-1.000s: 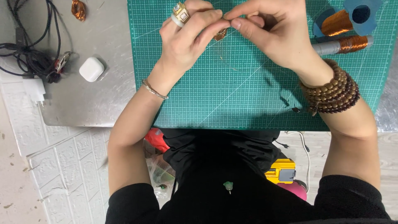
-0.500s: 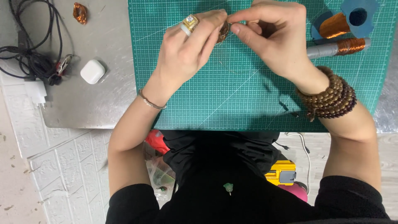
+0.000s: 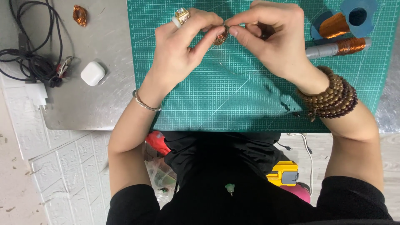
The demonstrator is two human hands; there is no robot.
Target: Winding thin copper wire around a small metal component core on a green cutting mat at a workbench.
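Pinching from both sides, the left hand (image 3: 181, 50) and the right hand (image 3: 271, 39) together hold a small copper-coloured wire piece (image 3: 220, 36) between thumb and forefinger tips, raised just above the far edge of the green cutting mat (image 3: 233, 100). Left hand: pale and gold rings, thin bangle at the wrist. Right hand: stacked brown bead bracelets (image 3: 331, 98) at the wrist. On the mat, right: blue spool of copper wire (image 3: 339, 21); grey rod wound with copper wire (image 3: 337, 47) just beside it. On the metal tabletop (image 3: 100, 104), left: white earbud case (image 3: 92, 73), tangle of black cables (image 3: 29, 58), crumpled copper scrap (image 3: 80, 15).
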